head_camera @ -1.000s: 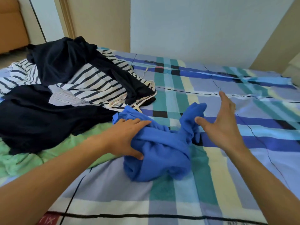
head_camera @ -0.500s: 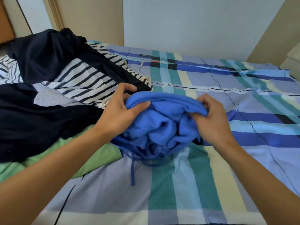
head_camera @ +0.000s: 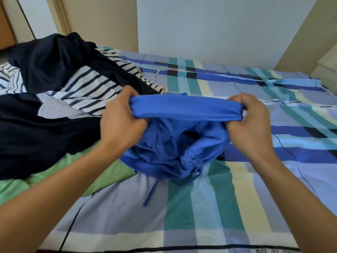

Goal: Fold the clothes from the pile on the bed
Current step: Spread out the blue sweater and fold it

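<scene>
Left hand [head_camera: 122, 123] and right hand [head_camera: 249, 121] are gripping opposite ends of the blue garment [head_camera: 182, 110], holding its edge taut between them over the bed [head_camera: 218, 207]; pulling evenly should flatten it.

We see soft, even daylight; a faint shadow lies under the blue garment [head_camera: 164, 143]; edges bend, detail slightly soft.

The left hand [head_camera: 122, 123], a second ago lying flat on the crumpled bright-blue knitted drawstring garment [head_camera: 182, 110], and the right hand [head_camera: 249, 121], then open beside it, are now pinching its edge and drawing apart, stretching a taut band between them and lifting the bunch, its blue cord [head_camera: 151, 193] dangling onto the checked bedsheet [head_camera: 200, 216]
</scene>
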